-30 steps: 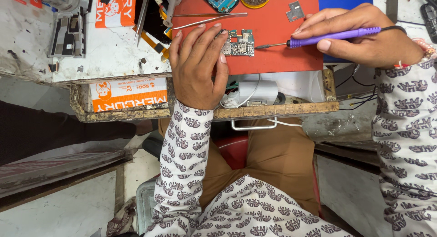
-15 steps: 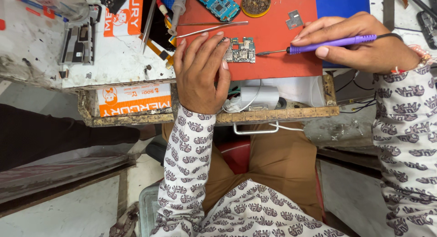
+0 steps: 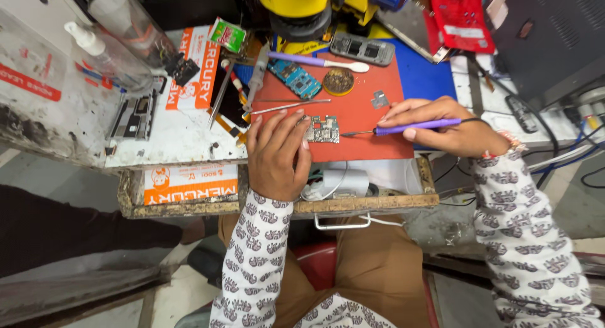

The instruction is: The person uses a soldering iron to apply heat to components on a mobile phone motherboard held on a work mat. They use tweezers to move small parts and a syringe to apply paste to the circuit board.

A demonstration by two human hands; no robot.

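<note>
Red work mat (image 3: 353, 123) covers the middle of the white bench top (image 3: 183, 136), with a blue mat (image 3: 432, 82) beside it. Open wooden drawer (image 3: 378, 203) below the bench edge, white charger block (image 3: 345, 182) inside. Left hand (image 3: 276, 155) lies flat, palm down, fingers spread slightly apart, fingertips (image 3: 304, 123) resting on the left edge of the small circuit board (image 3: 323, 129). Board sits on the red mat, near its front edge. Right hand (image 3: 444, 126) closed in a pen grip around the purple soldering iron (image 3: 409, 126); iron tip touches, or nearly touches, the board's right edge. Farther back on the mat: blue circuit board (image 3: 295, 78), round brass tip-cleaner tin (image 3: 338, 81), tweezers (image 3: 290, 105), small metal shield (image 3: 379, 100).
</note>
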